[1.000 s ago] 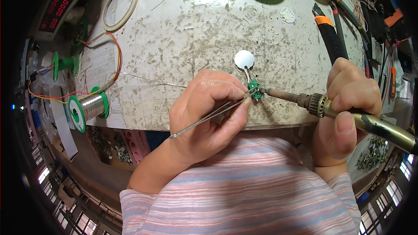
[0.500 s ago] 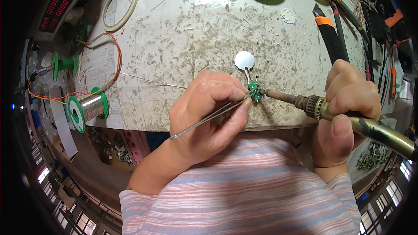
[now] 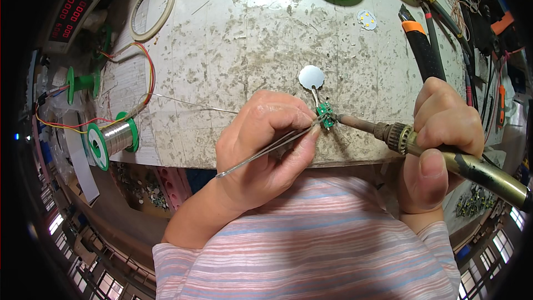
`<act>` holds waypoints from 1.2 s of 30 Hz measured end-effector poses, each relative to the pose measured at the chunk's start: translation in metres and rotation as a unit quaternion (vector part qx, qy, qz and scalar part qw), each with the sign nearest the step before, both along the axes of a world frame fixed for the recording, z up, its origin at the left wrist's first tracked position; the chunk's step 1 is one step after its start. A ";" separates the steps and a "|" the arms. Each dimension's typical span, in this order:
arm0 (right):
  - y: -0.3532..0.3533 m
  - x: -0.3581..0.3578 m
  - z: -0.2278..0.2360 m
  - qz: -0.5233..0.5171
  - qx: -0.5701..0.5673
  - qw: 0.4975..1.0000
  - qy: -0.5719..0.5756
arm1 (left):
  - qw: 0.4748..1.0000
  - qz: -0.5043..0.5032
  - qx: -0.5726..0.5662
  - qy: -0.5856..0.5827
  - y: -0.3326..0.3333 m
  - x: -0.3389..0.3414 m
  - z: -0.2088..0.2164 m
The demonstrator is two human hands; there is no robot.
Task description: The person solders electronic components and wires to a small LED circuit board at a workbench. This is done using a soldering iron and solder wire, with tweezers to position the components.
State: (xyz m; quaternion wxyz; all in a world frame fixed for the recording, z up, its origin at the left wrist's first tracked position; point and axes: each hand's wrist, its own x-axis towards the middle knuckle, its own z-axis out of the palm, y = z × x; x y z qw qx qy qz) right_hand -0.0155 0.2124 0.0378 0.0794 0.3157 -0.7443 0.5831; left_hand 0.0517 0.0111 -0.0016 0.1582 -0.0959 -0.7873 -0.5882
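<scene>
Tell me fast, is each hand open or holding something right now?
Left hand: closed, holding metal tweezers, tips at the small green circuit board.
Right hand: closed around a soldering iron.

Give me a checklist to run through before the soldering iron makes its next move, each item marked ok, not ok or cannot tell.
1. Tweezers gripped: ok, in the left hand.
2. Tweezer tips at the green circuit board: ok.
3. Soldering iron held by its handle: ok, in the right hand.
4. Iron tip touching the board: cannot tell; it is at the right edge.
5. White disc linked to the board: ok, by thin leads.
6. Iron hot: cannot tell.
</scene>
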 end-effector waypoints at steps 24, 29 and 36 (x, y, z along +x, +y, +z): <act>0.005 -0.002 0.001 0.014 0.015 1.000 0.018 | 0.998 0.010 0.043 -0.040 0.003 0.003 0.002; 0.005 -0.002 0.002 0.017 -0.033 0.999 0.006 | 0.998 0.010 0.045 -0.037 0.003 0.003 0.001; 0.005 -0.002 -0.003 0.008 -0.057 0.998 0.011 | 0.998 0.012 0.042 -0.038 0.003 0.003 0.001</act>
